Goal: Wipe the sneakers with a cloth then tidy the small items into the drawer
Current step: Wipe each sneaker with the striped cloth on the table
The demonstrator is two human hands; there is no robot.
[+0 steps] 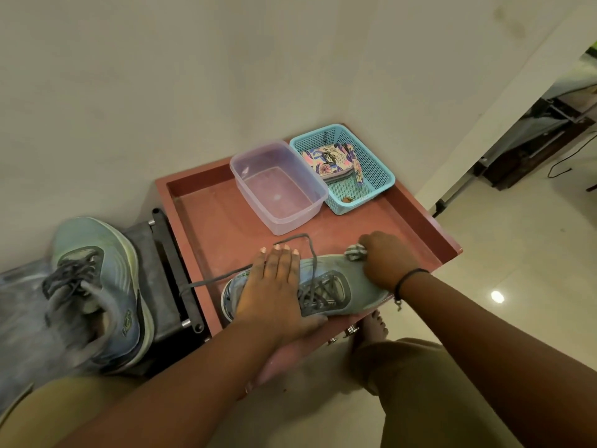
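A grey-green sneaker (pixel 336 279) lies on its side at the front edge of the red cabinet top (pixel 213 227), with its toe to the right. My left hand (pixel 274 286) lies flat over its heel and opening and holds it down. My right hand (pixel 387 260) is closed on a small bunched cloth (pixel 355 252) pressed against the toe. A loose grey lace (pixel 303 240) loops across the red top. The second sneaker (pixel 97 286) rests on a dark rack to the left. A metal drawer knob (pixel 350 329) shows under the front edge.
A clear plastic tub (pixel 277 189) with a little water stands at the back of the cabinet top. Beside it a blue mesh basket (pixel 374 169) holds a floral pouch (pixel 329 160) and small items. A white wall lies behind and pale floor tiles lie to the right.
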